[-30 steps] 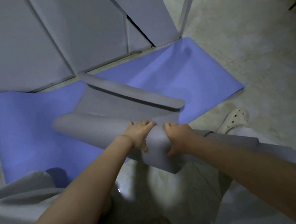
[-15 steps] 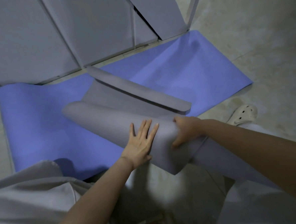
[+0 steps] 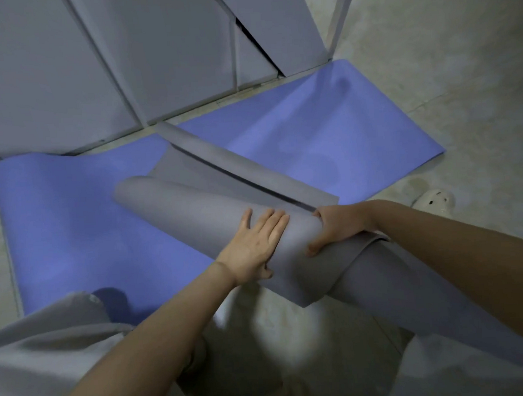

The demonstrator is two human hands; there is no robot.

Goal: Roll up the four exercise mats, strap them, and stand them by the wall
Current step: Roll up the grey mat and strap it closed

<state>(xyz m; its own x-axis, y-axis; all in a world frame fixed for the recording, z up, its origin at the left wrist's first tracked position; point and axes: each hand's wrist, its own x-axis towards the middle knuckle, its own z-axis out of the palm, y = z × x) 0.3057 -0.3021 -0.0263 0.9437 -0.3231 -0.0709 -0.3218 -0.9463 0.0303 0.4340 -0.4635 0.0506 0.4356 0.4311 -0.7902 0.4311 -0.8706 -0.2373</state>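
Blue mat below; grey roll runs far-left to near-right.

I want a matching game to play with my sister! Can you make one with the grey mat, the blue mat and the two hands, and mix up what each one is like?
Things:
1. grey mat
2. blue mat
3. left hand
4. right hand

States:
A. spread out on the floor
B. fingers curled round the roll
C. partly rolled up
D. pressed flat on the roll, fingers straight

Pairs: 1-C, 2-A, 3-D, 4-B
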